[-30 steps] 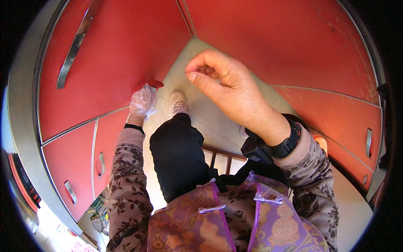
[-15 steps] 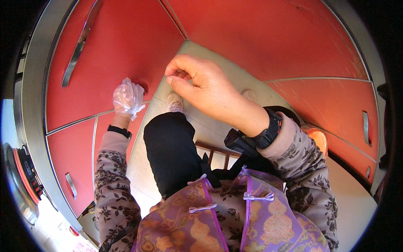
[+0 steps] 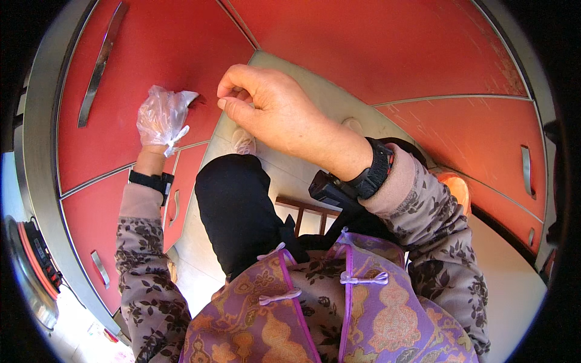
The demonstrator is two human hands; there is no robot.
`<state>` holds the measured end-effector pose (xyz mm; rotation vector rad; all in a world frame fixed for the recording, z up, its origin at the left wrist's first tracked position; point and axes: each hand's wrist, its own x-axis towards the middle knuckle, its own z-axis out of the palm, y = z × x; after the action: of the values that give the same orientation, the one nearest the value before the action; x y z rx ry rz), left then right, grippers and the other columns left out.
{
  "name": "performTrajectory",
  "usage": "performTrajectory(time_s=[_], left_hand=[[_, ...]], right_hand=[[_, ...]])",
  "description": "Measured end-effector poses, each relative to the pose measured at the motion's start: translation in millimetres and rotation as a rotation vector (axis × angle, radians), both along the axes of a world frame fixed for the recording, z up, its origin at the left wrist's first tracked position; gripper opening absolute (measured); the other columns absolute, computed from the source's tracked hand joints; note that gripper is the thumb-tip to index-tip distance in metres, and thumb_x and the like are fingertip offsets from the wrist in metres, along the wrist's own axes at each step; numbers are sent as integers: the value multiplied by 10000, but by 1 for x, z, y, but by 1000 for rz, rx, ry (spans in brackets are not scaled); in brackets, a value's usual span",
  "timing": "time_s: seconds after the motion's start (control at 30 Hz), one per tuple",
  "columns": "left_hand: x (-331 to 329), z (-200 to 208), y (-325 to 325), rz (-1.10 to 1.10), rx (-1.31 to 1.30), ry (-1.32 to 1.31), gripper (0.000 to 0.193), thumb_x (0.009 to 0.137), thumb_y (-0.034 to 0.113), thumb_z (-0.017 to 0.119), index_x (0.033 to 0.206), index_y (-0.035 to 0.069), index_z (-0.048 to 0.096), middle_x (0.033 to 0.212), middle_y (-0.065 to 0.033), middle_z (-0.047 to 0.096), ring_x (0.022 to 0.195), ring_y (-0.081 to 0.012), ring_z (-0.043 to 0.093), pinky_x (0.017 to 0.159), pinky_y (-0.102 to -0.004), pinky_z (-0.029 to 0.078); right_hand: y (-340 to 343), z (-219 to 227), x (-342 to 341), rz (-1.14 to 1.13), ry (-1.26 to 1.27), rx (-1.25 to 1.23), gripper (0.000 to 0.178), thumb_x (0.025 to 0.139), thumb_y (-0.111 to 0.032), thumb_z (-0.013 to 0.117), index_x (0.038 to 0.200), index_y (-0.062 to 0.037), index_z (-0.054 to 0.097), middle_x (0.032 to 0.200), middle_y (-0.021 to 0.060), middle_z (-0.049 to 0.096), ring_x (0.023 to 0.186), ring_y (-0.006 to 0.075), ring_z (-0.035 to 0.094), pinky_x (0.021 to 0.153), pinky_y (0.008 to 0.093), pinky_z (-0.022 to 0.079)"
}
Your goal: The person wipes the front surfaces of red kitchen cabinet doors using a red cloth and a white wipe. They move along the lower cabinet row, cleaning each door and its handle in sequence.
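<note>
My right hand [image 3: 260, 103] hangs bare over the floor, its fingers curled and the thumb drawn close to the index finger. Whatever lies between those tips, if anything, is too small to make out. A clear plastic glove [image 3: 158, 115] covers my left hand [image 3: 162, 124], with loose white ends at the wrist. That hand is in front of a red cabinet door [image 3: 163, 54], and a plastic tip points toward my right hand. The crinkled plastic hides how its fingers lie. Dark bands [image 3: 376, 168] circle both wrists.
Red cabinets with metal handles [image 3: 101, 66] surround me in a corner. On the left, a metal-edged counter [image 3: 45, 169] bears a round metal pan [image 3: 37, 296]. A small brown wooden frame [image 3: 305, 212] stands below me. An orange rounded object [image 3: 455, 189] is at the right.
My gloved left hand has shifted left and up in the picture, and its glove now shows a pointed tip. My right hand has moved slightly left and up, fingers still curled.
</note>
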<state>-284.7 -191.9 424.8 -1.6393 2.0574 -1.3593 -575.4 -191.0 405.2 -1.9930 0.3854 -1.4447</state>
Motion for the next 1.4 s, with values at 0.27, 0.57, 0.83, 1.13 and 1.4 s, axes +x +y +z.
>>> performTrajectory(time_s=[0.27,0.57,0.83,1.13,1.4], left_hand=[[-29,11,20,-62,186,1857,383,843,-1,643,1216,75,602,1096,-71,674,913,-193,657,731,-382,538],[-31,11,34,-781,590,2357,358,841,112,687,1174,8,605,1148,-118,670,1136,-230,599,1069,-412,412],[-104,38,41,-477,261,1478,342,844,-37,591,1182,12,617,1140,-58,649,1067,-182,616,960,-321,477],[-129,52,55,-399,460,1315,586,837,191,671,1382,84,486,1245,-118,605,1126,-258,587,973,-363,454],[-126,54,53,-422,176,1084,574,802,168,692,1343,100,512,1115,-105,619,1023,-265,593,869,-362,472]], right_hand=[[-6,-4,2,-93,37,70,187,826,-147,641,956,-14,616,885,182,653,843,366,638,731,436,506],[-20,-15,5,-72,31,287,567,795,-204,700,1277,41,529,1157,253,619,1054,357,621,914,408,498],[-21,-16,15,85,59,372,374,811,-167,673,1105,47,586,1053,275,635,1024,410,611,881,435,491],[-19,-14,19,73,-64,427,222,835,-129,643,998,18,608,987,252,639,957,390,625,835,435,487],[-5,3,15,139,-144,415,362,890,-92,639,1218,27,541,1127,149,630,993,221,623,875,339,505]])
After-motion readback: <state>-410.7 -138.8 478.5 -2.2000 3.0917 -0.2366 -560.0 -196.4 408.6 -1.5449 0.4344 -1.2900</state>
